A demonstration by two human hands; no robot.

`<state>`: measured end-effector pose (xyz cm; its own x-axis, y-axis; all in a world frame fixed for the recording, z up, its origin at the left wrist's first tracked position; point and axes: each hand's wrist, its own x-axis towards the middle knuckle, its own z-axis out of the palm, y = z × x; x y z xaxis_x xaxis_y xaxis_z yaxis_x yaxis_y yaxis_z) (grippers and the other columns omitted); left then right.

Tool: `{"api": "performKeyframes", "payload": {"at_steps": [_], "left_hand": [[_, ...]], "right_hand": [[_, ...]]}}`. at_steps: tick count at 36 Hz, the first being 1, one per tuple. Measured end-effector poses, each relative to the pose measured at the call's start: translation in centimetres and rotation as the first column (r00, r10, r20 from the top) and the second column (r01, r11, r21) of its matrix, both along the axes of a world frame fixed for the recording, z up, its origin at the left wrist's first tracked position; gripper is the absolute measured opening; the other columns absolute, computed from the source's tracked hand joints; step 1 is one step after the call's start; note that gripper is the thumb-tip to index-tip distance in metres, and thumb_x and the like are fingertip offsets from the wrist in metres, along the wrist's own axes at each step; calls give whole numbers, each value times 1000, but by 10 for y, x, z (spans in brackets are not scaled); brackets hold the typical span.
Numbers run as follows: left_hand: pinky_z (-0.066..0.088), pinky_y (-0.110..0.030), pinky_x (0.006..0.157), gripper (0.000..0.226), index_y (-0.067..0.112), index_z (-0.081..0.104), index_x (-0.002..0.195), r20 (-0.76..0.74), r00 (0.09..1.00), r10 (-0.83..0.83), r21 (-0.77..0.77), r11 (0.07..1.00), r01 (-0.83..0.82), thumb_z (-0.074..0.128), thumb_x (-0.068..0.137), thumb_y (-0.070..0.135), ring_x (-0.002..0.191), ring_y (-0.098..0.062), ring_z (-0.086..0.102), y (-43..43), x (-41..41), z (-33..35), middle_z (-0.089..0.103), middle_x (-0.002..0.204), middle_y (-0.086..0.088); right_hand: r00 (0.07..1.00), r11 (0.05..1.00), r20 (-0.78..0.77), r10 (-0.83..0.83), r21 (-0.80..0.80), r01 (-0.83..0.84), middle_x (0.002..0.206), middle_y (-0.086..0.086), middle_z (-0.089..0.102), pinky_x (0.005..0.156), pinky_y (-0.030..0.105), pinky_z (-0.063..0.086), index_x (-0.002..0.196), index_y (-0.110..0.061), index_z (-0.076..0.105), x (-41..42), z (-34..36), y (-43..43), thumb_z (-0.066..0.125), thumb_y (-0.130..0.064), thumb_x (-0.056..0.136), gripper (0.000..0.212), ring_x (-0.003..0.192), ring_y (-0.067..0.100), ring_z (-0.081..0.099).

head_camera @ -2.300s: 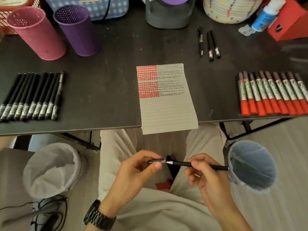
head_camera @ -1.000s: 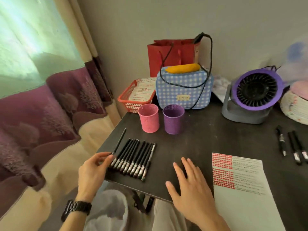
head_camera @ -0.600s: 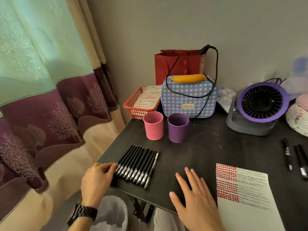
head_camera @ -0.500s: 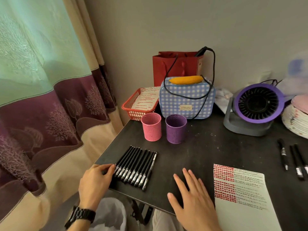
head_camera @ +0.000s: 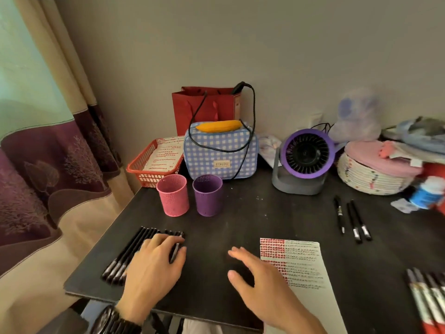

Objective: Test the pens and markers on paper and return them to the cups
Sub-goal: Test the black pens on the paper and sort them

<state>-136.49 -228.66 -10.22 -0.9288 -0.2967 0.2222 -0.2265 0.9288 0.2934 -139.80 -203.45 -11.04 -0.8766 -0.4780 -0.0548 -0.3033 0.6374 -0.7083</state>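
Observation:
A row of several black pens (head_camera: 125, 256) lies on the left of the dark table (head_camera: 252, 213). My left hand (head_camera: 154, 266) rests palm down on the right part of that row, fingers stretched across the pens and hiding some. My right hand (head_camera: 260, 280) is open with fingers spread, low over the table at the left edge of the lined paper (head_camera: 305, 268), which bears red and black test marks. A pink cup (head_camera: 173, 195) and a purple cup (head_camera: 208, 195) stand upright behind the pens. No pen sticks out of either cup.
Three more black pens (head_camera: 354, 220) lie at the right, and several red markers (head_camera: 426, 297) at the near right edge. Behind stand a red basket (head_camera: 144, 169), a checked bag (head_camera: 220, 153), a purple fan (head_camera: 305, 160), a woven basket (head_camera: 370, 177) and a blue bottle (head_camera: 426, 194).
My left hand has moved from the near ends of the black pens up onto the row. My right hand has shifted right towards the paper. The view has swung a little right.

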Motion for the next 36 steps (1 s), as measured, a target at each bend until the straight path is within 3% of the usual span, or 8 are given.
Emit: {"api": "performKeyframes", "payload": {"at_steps": [4, 11, 15, 17, 22, 27, 33, 36], "left_hand": [[46, -27, 94, 30, 44, 63, 121, 6, 972, -235, 23, 972, 234, 53, 95, 54, 116, -7, 53, 52, -28, -2, 56, 121, 23], [44, -20, 96, 33, 49, 52, 129, 142, 820, -554, 109, 833, 543, 47, 98, 57, 117, 2, 45, 146, -93, -1, 46, 129, 28], [48, -29, 101, 34, 44, 52, 132, 165, 750, -640, 94, 768, 634, 46, 99, 51, 119, -4, 50, 205, -127, 0, 50, 133, 20], [48, -34, 102, 34, 43, 52, 132, 199, 715, -671, 101, 739, 666, 47, 100, 49, 122, -8, 51, 234, -144, 4, 51, 135, 16], [52, -41, 95, 37, 34, 54, 130, 280, 700, -657, 81, 743, 664, 46, 99, 53, 118, -18, 56, 296, -177, 9, 56, 129, 7], [52, -42, 88, 48, 23, 56, 121, 268, 811, -520, -24, 838, 545, 43, 96, 63, 120, -26, 53, 336, -196, 4, 57, 124, -1], [51, -41, 84, 37, 22, 60, 116, 271, 849, -453, -9, 881, 473, 51, 95, 51, 117, -25, 53, 345, -204, -5, 57, 119, 0], [49, -37, 76, 27, 23, 62, 108, 252, 868, -428, 20, 899, 437, 53, 95, 45, 106, -24, 58, 338, -202, -4, 60, 110, 1]], "right_hand": [[974, 975, -50, -219, 19, 220, 150, -30, 41, 115, 22, 33, 144, -49, 44, -8, 12, 58, 48, -57, 100, 45, 141, -1, 38], [864, 824, -247, -438, 274, 496, 165, -20, 20, 123, 24, 13, 154, -39, 35, -8, -12, 146, 37, -50, 104, 51, 154, 1, 8], [815, 771, -317, -486, 283, 570, 135, 1, 67, 104, 38, 48, 119, -25, 77, 6, -21, 160, 43, -47, 86, 52, 123, 21, 66], [810, 753, -346, -473, 319, 576, 125, 0, 73, 102, 35, 39, 110, -25, 81, 10, -22, 159, 45, -48, 79, 52, 113, 21, 71], [835, 740, -273, -478, 387, 550, 139, -9, 64, 102, 36, 51, 120, -37, 75, 6, -16, 164, 71, -57, 72, 52, 128, 10, 61], [856, 807, -201, -475, 287, 516, 170, -16, 0, 123, 32, -9, 160, -40, 19, -2, -32, 171, 31, -56, 100, 64, 155, 4, -9], [855, 810, -202, -477, 278, 517, 170, -16, 3, 122, 32, -9, 159, -40, 24, -3, -29, 172, 38, -54, 100, 62, 155, 5, -7], [812, 770, -318, -490, 278, 574, 163, -16, 33, 123, 29, 13, 145, -45, 51, 0, -27, 169, 55, -56, 88, 58, 152, 6, 25]]}}
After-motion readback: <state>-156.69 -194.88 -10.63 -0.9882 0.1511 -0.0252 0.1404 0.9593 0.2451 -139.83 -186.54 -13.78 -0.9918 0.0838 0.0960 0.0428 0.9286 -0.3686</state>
